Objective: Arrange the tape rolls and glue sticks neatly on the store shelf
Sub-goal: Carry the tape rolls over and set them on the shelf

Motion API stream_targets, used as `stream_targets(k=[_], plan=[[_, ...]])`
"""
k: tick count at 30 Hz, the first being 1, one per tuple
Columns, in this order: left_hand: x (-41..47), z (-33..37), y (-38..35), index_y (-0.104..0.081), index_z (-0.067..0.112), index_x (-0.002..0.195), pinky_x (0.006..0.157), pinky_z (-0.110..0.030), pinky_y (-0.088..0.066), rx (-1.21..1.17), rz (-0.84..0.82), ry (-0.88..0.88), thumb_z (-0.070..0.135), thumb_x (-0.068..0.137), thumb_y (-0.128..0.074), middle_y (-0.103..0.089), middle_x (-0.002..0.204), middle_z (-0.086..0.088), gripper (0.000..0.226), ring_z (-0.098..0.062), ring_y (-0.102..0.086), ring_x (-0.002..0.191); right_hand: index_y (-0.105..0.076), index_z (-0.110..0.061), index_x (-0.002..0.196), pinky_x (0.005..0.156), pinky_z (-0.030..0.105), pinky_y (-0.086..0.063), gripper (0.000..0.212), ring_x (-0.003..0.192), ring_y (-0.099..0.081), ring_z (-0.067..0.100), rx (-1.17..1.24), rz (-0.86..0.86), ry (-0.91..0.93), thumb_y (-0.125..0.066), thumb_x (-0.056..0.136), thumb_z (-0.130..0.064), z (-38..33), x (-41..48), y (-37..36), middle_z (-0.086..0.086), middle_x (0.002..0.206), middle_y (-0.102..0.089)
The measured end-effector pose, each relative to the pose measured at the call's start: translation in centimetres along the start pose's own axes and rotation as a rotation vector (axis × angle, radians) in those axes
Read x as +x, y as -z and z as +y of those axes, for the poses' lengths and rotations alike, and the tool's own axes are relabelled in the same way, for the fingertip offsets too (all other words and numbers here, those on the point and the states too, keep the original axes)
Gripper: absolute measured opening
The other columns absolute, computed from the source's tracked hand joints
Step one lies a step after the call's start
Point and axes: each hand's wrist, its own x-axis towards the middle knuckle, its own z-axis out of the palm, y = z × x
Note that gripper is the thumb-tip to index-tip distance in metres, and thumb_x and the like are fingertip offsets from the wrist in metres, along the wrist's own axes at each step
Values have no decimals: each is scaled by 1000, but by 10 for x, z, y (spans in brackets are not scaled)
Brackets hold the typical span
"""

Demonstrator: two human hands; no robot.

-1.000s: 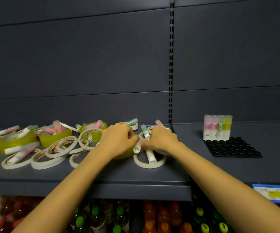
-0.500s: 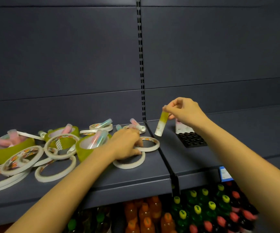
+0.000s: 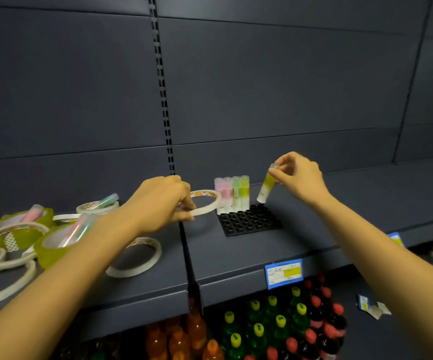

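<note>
R hand (image 3: 299, 179): pinches cap of yellow glue stick (image 3: 266, 187); square it upright over black tray (image 3: 251, 220), w/o bumping standing sticks (image 3: 232, 194).
L hand (image 3: 162, 201): grips white tape roll (image 3: 205, 202).

I am pinching a thin tape roll (image 3: 206, 194) that is looking like matt, off-white paper, and a glue stick (image 3: 266, 188) of smooth, frosted translucent plastic. The shelf (image 3: 236, 253) is showing matt, dark grey painted metal, and the black holder tray (image 3: 251, 223) is looking like dull moulded plastic.

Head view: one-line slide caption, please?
Right hand holds a yellow glue stick near the black tray; left hand pinches a tape roll.
</note>
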Motion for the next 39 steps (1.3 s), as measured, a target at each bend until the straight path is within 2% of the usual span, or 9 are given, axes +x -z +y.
stream_targets(k=[6,13,20,23,25,27,29,35,39], plan=[[21,34,-5,-66,41,109,66,-21,-31,34,10,61,47,88,-54,-58,101,15,25,-7,-48,97,-59,-11,104,73,26,-41,24,86,-60,18,20,-128,103,-64,88,-28,31,30,-19,5,96,-66],[28,61,-7,-64,42,112,74,-23,-39,68,-15,160,50,90,-49,-57,105,17,28,-7,-48,100,-58,-11,106,84,38,-51,24,92,-62,25,9,-283,219,-64,89,-27,45,51,-35,4,93,-66],[36,80,-3,-66,40,110,74,-24,-40,69,12,196,46,90,-52,-59,103,16,26,-9,-49,97,-60,-21,107,75,33,-44,27,100,-60,30,-288,-262,391,-49,94,-42,45,59,-36,3,108,-67],[45,85,-1,-65,39,110,71,-20,-31,90,3,181,46,90,-50,-58,103,16,26,-8,-47,98,-63,-22,108,73,31,-41,35,102,-60,26,-334,-305,434,-44,94,-49,43,64,-29,0,109,-66],[51,88,-1,-66,38,107,69,-19,-26,93,18,159,48,90,-50,-58,102,16,26,-8,-47,97,-61,-27,119,76,33,-41,42,109,-57,26,-364,-394,440,-41,93,-54,43,68,-21,-1,117,-61],[61,94,-2,-67,37,105,67,-19,-25,86,44,140,49,89,-51,-59,101,17,26,-7,-47,96,-47,-31,136,88,39,-43,51,122,-49,25,-392,-506,437,-42,92,-56,50,70,-9,-1,132,-51],[72,103,-4,-68,36,105,68,-20,-25,63,53,110,48,89,-52,-61,102,15,26,-8,-48,96,-34,-30,143,96,42,-41,58,129,-43,24,-392,-545,430,-46,91,-53,62,71,9,-2,141,-44],[122,148,-14,-67,35,106,78,-32,-44,28,1,1,45,91,-51,-59,100,12,25,-11,-49,98,-51,-27,130,98,38,-44,40,121,-51,18,-432,-516,359,-50,92,-43,110,79,78,-7,134,-53],[171,191,-22,-68,32,107,74,-28,-37,23,31,-78,44,91,-51,-60,99,10,26,-14,-49,97,-57,-29,121,85,31,-44,31,109,-58,17,-505,-485,317,-52,92,-40,157,88,129,-8,120,-62]])
